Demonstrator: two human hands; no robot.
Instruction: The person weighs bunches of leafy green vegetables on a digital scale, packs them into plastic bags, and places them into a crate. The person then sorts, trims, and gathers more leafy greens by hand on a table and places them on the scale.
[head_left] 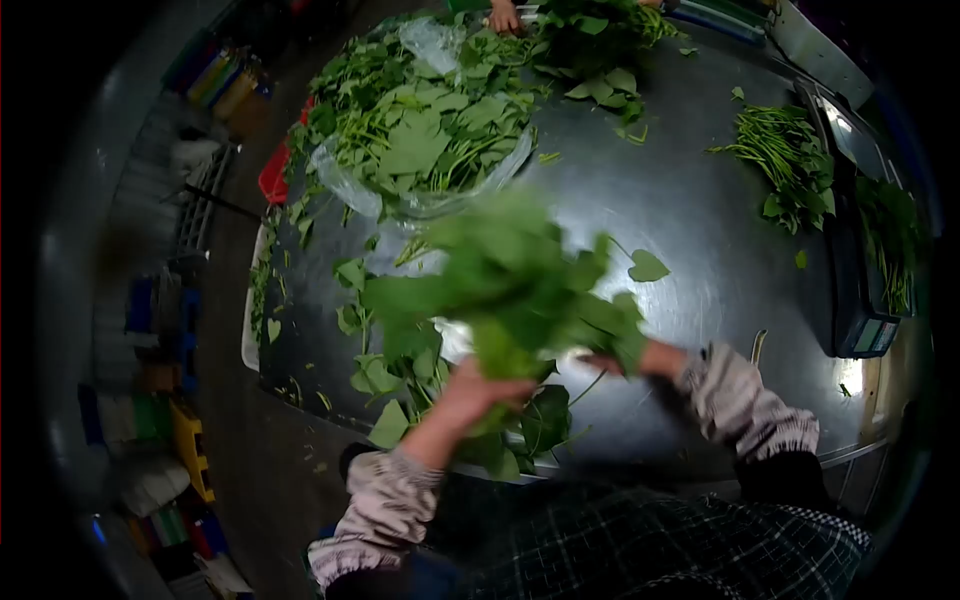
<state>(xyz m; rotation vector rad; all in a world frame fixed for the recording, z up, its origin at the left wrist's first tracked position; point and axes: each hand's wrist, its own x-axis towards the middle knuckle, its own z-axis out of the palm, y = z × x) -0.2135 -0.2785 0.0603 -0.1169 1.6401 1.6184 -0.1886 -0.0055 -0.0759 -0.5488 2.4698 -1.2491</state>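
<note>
A bunch of leafy greens with broad leaves, blurred by motion, is above the near side of the metal table. My left hand is closed around its lower part. On the bunch's right side is my right hand; leaves cover part of it and its fingers are blurred, so its grip does not show clearly. More loose leafy stems lie under and beside my left hand. A single heart-shaped leaf sticks out to the right of the bunch.
A large heap of greens lies on a clear plastic bag at the back left. Another person's hand is at the far edge. Tied-looking greens lie right, beside a black scale bearing more greens.
</note>
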